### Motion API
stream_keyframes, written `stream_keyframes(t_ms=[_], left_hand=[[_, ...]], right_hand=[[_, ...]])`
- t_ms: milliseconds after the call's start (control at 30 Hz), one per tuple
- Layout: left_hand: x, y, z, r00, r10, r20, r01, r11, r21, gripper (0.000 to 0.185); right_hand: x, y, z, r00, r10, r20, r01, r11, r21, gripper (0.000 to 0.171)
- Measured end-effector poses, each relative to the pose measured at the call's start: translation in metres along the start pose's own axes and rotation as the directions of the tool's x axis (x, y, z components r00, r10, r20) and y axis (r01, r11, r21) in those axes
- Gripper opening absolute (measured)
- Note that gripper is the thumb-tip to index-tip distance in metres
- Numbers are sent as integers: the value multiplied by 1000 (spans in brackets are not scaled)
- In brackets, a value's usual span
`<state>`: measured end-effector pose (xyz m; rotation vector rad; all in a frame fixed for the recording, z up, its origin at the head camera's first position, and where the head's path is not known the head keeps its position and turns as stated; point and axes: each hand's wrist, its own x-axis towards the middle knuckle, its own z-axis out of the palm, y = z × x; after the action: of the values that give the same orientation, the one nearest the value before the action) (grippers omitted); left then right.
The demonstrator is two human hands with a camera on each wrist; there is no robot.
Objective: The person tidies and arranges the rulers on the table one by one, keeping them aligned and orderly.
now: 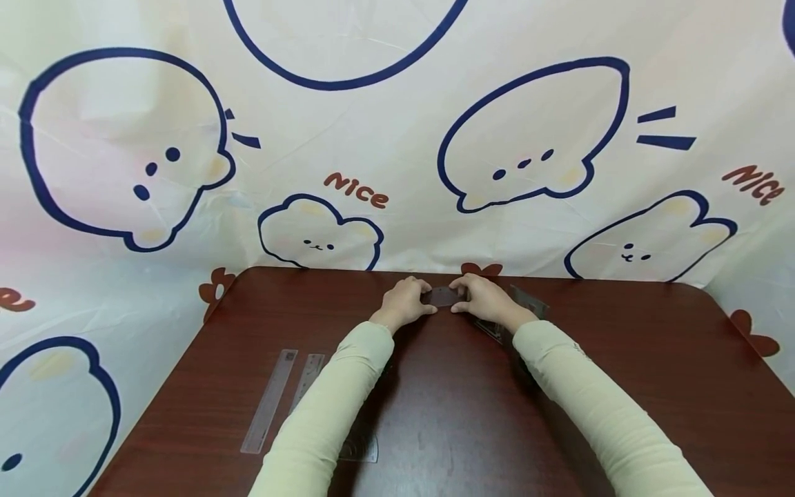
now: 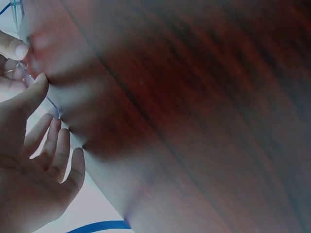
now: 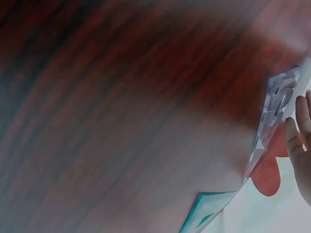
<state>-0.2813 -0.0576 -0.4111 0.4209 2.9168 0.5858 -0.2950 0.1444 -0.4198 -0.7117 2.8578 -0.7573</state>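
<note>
Seen from the head camera I was monitoring remotely, both hands met near the far edge of the dark wooden worktop (image 1: 621, 386), holding a small clear plastic piece (image 1: 442, 297) between them. From my station I saw the left hand (image 1: 406, 301) pinch the piece's left end, thumb and fingers curled in on it, while the right hand (image 1: 483, 298) pinched the right end in the same way. The piece sat just above the worktop, level between the two hands, close to the hanging cloth (image 1: 397, 138) printed with blue-outlined cartoon animals and the word "Nice".

Just behind the right hand lay a clear set square (image 1: 528, 301), partly hidden by the wrist. I could make out two clear straight rulers (image 1: 270, 400) lying side by side at the near left of the worktop, and a clear protractor (image 1: 360, 450) peeping out beneath the left sleeve (image 1: 323, 414). Both arms wore pale cream sleeves.

In the left wrist view I saw the thumb (image 2: 29, 97) pressed against the piece's thin edge, with the other hand's fingertips opposite. The right wrist view was blurred; I could tell only that a clear plastic edge (image 3: 274, 109) stood beside the fingers (image 3: 297, 141)
</note>
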Motion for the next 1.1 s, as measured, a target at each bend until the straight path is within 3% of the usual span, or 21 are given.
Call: stream_keyframes(t_ms=[433,833,1100], left_hand=[[-9,2,-7,1000,4,-15,-5,1000,-28,48],[-17,10,-25,996,89,-20,-88,995,45,49],[-28,10,-34,994,108,-9,-108,994,12,48]], right_hand=[[-15,-25,1,995,95,-25,-95,995,-28,46],[-27,-29,-11,996,42,-82,-48,996,-73,45],[-40,-37,-15,995,42,-88,-46,998,-51,46]])
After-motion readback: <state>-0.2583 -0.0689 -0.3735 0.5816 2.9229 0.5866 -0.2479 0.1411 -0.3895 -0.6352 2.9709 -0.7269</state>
